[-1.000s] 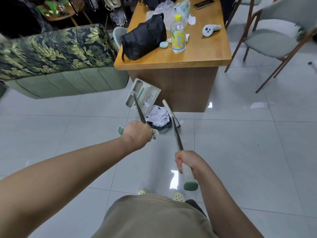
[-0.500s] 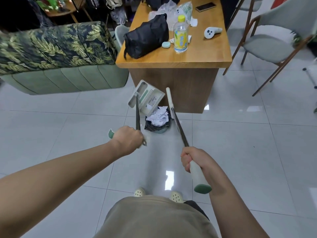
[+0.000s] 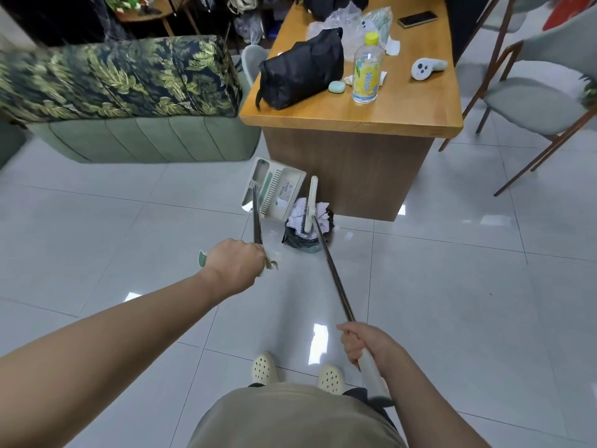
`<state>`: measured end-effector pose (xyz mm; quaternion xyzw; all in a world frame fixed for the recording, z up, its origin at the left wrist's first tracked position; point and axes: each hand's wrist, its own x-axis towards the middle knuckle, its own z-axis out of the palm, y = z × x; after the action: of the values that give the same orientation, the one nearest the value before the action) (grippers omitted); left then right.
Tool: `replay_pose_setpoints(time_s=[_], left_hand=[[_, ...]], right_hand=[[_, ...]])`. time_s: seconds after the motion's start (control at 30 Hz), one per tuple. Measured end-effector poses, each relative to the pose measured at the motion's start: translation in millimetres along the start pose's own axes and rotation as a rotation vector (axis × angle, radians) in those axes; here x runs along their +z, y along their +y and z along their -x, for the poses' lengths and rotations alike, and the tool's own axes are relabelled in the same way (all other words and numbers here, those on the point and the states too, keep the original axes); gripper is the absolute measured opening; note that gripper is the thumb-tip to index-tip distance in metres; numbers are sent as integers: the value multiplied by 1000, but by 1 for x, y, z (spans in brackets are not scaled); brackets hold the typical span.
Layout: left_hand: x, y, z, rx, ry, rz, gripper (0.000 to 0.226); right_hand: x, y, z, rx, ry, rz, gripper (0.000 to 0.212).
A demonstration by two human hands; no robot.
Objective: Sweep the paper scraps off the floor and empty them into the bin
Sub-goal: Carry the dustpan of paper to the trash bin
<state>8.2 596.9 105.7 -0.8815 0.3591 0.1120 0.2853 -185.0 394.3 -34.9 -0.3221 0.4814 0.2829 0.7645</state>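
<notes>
The dustpan is held tipped at the bin's ten o'clock by the left hand, fingers wrapped round its pole, so scraps drop in, while the broom, gripped likewise by the right hand, rests on the heap.

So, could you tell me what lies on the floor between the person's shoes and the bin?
In the head view, only bare glossy tile separates the shoes from the bin.

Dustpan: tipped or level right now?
Tipped. The dustpan, held by the left hand on its pole, stands tilted with its inside facing the camera, beside the bin heaped with paper scraps.
</notes>
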Motion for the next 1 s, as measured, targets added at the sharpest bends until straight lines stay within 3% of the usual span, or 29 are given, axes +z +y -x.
replay_pose_setpoints(time_s=[0.17,0.43,0.7,1.0], left_hand=[[6,-3,6,-34,-6,42,27],[12,-7,-3,-75,6,43,23],[19,-24,-14,-129,13,80,27],[15,-46,-24,-213,37,177,24]], right_hand=[[-9,3,-19,35,109,276,20],[-18,9,-3,-19,59,393,30],[-37,25,25,-80,32,229,28],[-24,-2,53,-46,5,142,41]])
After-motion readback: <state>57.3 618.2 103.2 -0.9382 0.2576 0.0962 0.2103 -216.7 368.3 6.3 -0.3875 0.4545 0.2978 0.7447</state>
